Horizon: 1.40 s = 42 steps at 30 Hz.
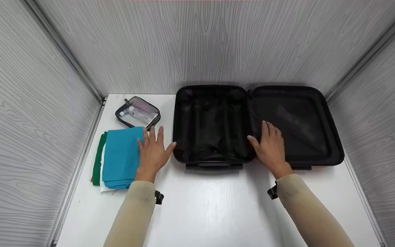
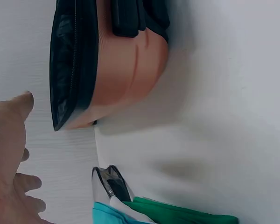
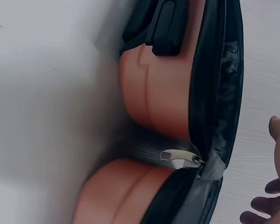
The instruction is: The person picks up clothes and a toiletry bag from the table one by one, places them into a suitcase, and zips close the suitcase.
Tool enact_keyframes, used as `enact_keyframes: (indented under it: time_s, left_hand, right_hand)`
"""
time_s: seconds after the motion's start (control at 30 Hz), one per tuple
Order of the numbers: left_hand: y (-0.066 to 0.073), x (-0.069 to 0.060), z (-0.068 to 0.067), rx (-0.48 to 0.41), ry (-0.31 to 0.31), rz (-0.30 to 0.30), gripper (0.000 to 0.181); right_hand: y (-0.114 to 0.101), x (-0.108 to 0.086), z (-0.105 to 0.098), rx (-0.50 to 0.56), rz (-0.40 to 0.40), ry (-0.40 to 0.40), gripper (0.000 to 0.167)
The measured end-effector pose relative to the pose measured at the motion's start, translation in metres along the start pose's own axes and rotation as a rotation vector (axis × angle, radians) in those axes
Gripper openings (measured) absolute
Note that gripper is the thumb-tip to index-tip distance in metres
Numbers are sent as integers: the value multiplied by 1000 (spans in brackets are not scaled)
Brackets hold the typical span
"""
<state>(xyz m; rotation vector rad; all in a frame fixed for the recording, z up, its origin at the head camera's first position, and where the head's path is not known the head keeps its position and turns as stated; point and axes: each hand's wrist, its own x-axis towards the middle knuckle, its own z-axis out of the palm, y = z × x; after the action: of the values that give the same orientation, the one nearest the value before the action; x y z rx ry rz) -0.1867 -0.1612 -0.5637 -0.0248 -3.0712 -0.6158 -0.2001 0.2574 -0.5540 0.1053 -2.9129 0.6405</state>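
Observation:
An opened suitcase [image 1: 214,162] with a black lining lies on the white table, its lid half [image 1: 300,127] folded out to the right. The wrist views show its orange shell [image 2: 126,70] from the side. My left hand [image 1: 153,154] is spread between the suitcase and a stack of folded cloths, the top one blue [image 1: 122,154], with green cloth [image 1: 97,164] below. Over the near inner edge of the lid half hovers my right hand [image 1: 270,147], fingers extended. Neither hand holds anything.
Behind the cloths lies a clear pouch [image 1: 137,111] with black trim and small items inside. A metal zipper pull [image 3: 179,156] hangs where the suitcase halves meet. Grey wood-patterned panels [image 1: 211,44] stand at the back and both sides of the table [image 1: 211,206].

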Motion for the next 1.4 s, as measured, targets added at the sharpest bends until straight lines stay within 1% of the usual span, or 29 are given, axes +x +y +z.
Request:
enact_keyframes:
  time_s: [0.13, 0.3, 0.43, 0.5, 0.7, 0.9, 1.0, 1.13, 1.27, 1.4]
  left_hand:
    - [-11, -3, 2, -11, 20, -24, 80]
    - [-27, -9, 5, -33, 46, -60, 76]
    - [-40, -14, 8, -50, 48, -98, 76]
    - [-46, -16, 9, -58, 41, -121, 76]
    - [-63, -23, 12, -67, 5, -184, 77]
    - [-77, -28, 14, -52, -31, -242, 84]
    - [-82, -31, 15, -54, -52, -277, 90]
    - [-85, -33, 18, -63, -65, -312, 97]
    - [-85, -34, 22, -50, -81, -321, 102]
    - [-86, -33, 25, -24, -103, -309, 105]
  right_hand:
    - [2, 1, 5, 19, 17, 33, 78]
    - [6, 1, 11, 25, 8, 86, 65]
    - [8, 1, 16, 14, 22, 101, 61]
    - [8, 2, 18, 14, 41, 86, 61]
    - [9, 4, 27, 13, 101, 3, 63]
    - [9, 4, 35, 14, 135, -39, 66]
    - [9, 5, 37, 21, 143, -44, 66]
    - [8, 5, 39, 10, 139, -31, 60]
    - [8, 5, 41, -14, 128, -6, 54]
    - [8, 6, 42, -25, 126, 10, 53]
